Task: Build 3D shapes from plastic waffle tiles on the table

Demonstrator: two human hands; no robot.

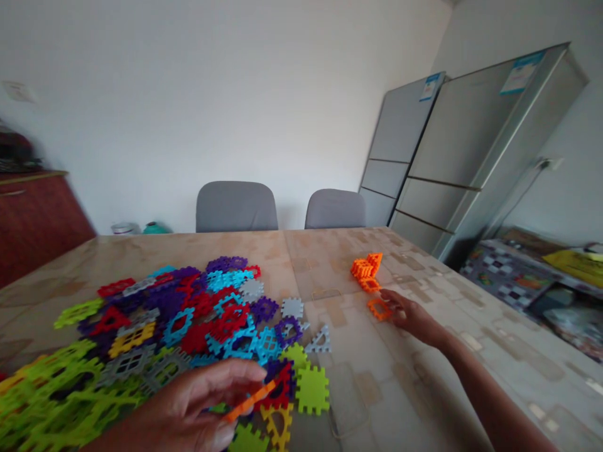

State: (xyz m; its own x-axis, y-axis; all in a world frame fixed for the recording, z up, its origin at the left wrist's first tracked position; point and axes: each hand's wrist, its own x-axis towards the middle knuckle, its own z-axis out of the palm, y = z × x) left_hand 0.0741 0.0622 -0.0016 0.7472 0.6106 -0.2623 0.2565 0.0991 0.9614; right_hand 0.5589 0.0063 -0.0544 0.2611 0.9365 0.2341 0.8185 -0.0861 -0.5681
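Note:
My left hand, at the lower middle, pinches a thin orange interlocking building piece, seen nearly edge-on, above the heap. Farther right, my right hand has its fingers and thumb closed at the edge of an orange square frame piece at the tabletop. Whether this piece is lifted or rests on the table I cannot tell. Just beyond it sits a small stack of orange pieces, with one piece tilted up, and another orange frame piece lies at its near side.
A wide heap of interlocking pieces in purple, red, blue, green, grey and yellow covers the table's left. A green square piece and a grey triangular piece lie at its right edge. Two grey chairs stand behind the patterned table.

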